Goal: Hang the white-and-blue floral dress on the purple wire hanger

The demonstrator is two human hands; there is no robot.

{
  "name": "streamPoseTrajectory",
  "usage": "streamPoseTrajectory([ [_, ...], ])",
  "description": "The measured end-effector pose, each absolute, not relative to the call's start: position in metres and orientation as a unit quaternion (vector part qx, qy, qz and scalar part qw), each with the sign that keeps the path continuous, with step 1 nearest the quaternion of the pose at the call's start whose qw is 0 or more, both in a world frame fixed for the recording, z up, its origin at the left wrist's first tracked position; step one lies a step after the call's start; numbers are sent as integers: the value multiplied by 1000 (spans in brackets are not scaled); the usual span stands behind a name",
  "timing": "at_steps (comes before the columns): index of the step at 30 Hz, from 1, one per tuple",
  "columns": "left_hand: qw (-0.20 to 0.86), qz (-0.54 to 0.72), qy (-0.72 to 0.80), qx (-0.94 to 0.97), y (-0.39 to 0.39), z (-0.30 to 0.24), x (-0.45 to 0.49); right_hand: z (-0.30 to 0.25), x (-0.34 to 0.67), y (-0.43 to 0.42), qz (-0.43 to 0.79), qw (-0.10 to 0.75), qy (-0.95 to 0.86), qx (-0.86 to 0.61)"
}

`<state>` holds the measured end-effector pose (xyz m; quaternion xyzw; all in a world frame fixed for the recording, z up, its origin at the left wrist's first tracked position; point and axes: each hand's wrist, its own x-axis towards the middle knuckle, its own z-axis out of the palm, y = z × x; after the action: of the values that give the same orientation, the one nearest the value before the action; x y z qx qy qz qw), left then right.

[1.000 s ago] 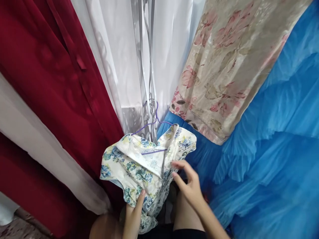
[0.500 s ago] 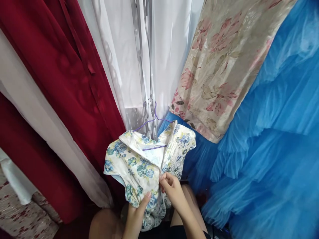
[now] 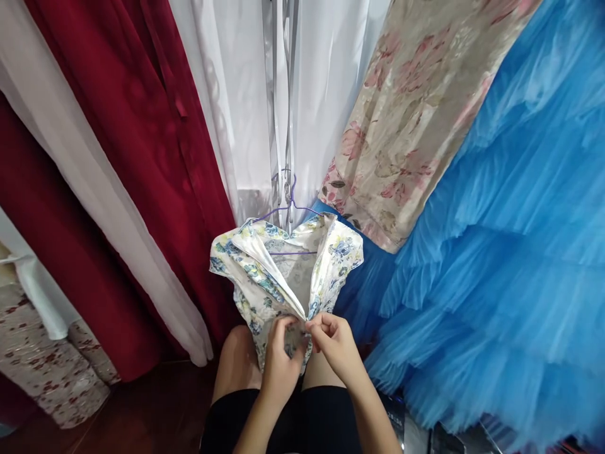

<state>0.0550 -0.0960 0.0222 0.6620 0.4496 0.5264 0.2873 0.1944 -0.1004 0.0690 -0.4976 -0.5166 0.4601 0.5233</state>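
Observation:
A small white garment with blue and yellow flowers (image 3: 283, 268) hangs on a purple wire hanger (image 3: 289, 200) low in front of me. Its front is parted at the top, showing the pale lining. My left hand (image 3: 281, 359) and my right hand (image 3: 333, 343) meet at the garment's front opening, just below the parted edges. Both pinch the two fabric edges together with closed fingers. My knees and dark shorts show under the hands.
Other garments hang all round: a dark red dress (image 3: 118, 157) on the left, a sheer white one (image 3: 236, 94) behind, a beige one with pink flowers (image 3: 411, 113), and a blue ruffled tulle skirt (image 3: 496, 265) on the right. A silver rack pole (image 3: 282, 113) stands behind. Dark wood floor (image 3: 155, 410) lies at lower left.
My right hand came in from open beside the garment and closed on its front edge. My left hand slid up from the lower hem to join it. The view tipped downward.

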Motion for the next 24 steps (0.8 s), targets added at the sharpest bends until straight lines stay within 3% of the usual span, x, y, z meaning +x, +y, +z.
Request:
streamPoseTrajectory([
  [10, 302, 463, 435, 711, -93, 39, 57, 87, 195, -101, 527, 513, -480, -478],
  [24, 220, 220, 497, 810, -73, 62, 48, 171, 220, 20, 540, 601, -433, -399],
])
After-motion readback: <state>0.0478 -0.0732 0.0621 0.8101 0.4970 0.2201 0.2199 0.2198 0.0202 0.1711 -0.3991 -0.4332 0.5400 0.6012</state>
